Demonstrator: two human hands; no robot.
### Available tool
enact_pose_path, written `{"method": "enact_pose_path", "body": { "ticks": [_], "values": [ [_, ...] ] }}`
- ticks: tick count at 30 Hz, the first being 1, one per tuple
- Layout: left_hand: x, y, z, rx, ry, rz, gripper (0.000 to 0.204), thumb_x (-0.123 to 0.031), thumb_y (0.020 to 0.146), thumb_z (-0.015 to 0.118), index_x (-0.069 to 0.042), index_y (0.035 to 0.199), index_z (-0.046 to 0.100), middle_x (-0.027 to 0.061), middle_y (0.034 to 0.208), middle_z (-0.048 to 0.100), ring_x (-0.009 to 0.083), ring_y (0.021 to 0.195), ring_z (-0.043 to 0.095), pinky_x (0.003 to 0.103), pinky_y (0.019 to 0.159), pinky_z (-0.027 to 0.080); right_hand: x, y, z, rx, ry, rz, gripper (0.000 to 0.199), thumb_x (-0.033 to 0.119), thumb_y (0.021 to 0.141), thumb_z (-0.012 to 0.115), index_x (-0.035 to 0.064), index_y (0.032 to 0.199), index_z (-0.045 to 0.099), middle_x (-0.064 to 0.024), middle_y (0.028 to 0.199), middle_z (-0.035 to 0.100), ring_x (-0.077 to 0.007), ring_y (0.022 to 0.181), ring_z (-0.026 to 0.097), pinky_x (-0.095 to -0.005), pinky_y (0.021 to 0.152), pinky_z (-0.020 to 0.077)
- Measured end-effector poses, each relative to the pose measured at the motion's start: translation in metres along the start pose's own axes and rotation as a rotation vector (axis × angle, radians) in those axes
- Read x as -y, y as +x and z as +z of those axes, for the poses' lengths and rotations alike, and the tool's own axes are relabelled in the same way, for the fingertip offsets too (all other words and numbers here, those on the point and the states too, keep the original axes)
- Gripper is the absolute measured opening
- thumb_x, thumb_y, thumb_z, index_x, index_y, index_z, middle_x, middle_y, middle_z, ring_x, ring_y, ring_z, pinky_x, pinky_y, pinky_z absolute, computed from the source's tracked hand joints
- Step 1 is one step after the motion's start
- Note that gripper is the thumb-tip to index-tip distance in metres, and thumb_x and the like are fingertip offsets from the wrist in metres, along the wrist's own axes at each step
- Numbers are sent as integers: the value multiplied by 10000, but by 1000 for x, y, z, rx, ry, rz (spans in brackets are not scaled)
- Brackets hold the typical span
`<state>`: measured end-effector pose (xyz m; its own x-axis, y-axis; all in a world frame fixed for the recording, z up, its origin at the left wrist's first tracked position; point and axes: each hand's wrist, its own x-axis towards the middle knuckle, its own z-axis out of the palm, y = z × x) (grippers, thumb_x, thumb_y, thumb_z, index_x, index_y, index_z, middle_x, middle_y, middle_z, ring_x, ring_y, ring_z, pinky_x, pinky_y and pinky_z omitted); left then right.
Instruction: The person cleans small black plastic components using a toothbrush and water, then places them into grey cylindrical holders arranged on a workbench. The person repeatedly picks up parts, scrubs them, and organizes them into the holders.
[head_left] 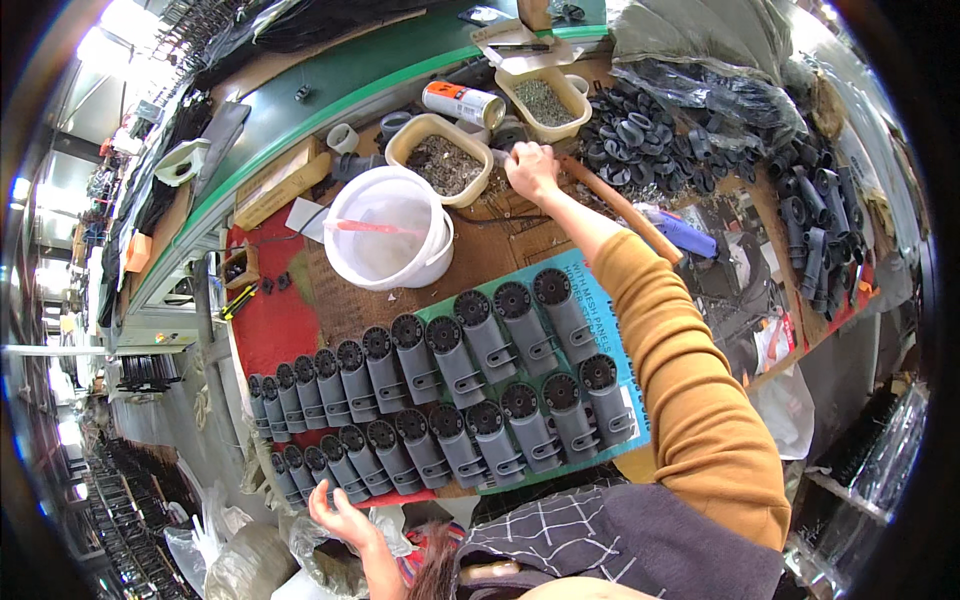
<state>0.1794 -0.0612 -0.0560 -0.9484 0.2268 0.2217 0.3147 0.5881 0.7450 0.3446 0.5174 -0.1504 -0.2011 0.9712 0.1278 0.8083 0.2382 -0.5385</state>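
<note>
My right hand reaches far across the table, its fingers curled down beside a cream tub of small dark pieces. What the fingers hold, if anything, is hidden. Close to its right lies a curved wooden handle. My left hand is at the near left, palm up and fingers apart, with nothing visible in it. It is just by the front row of grey plastic tubes with round black ends. Behind it runs a second row of such tubes.
A white bucket with a red-handled tool stands mid-table. Beyond are an orange-and-white can and another cream tub of small pieces. Black plastic rings pile up far right, near dark pipe fittings. A blue-purple tool lies nearer.
</note>
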Motion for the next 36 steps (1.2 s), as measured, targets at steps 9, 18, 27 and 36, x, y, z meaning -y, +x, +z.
{"method": "enact_pose_path", "body": {
  "ticks": [9,18,27,36],
  "values": [
    [-185,-52,172,1189,-1368,-418,673,-485,1012,403,-51,1498,236,126,1513,305,256,1369,354,466,1113,318,56,-194,-162,407,1162,-115,100,155,838,578,62,849,542,18,802,502,-78,753,481,-264,662,439],
    [-197,-151,171,1144,-1213,-403,413,-446,1022,417,-40,989,484,66,830,581,190,590,604,316,524,521,59,-384,-191,438,1461,518,402,259,1002,526,33,1334,534,-17,1264,569,-108,1173,477,-279,1055,326],
    [-222,-157,150,1753,-1003,-453,467,-476,1006,416,-77,1184,580,62,864,642,192,698,634,330,623,549,14,-425,-250,277,1613,554,294,280,1003,515,32,1133,607,-64,980,660,-145,853,646,-300,687,527],
    [-241,-228,166,1565,-1091,-785,406,-385,1029,410,-15,989,572,56,787,592,165,720,620,317,688,520,-2,-427,-238,31,1290,406,325,126,978,551,77,1293,488,-21,1214,561,-101,1005,557,-252,816,470]
  ]
}}
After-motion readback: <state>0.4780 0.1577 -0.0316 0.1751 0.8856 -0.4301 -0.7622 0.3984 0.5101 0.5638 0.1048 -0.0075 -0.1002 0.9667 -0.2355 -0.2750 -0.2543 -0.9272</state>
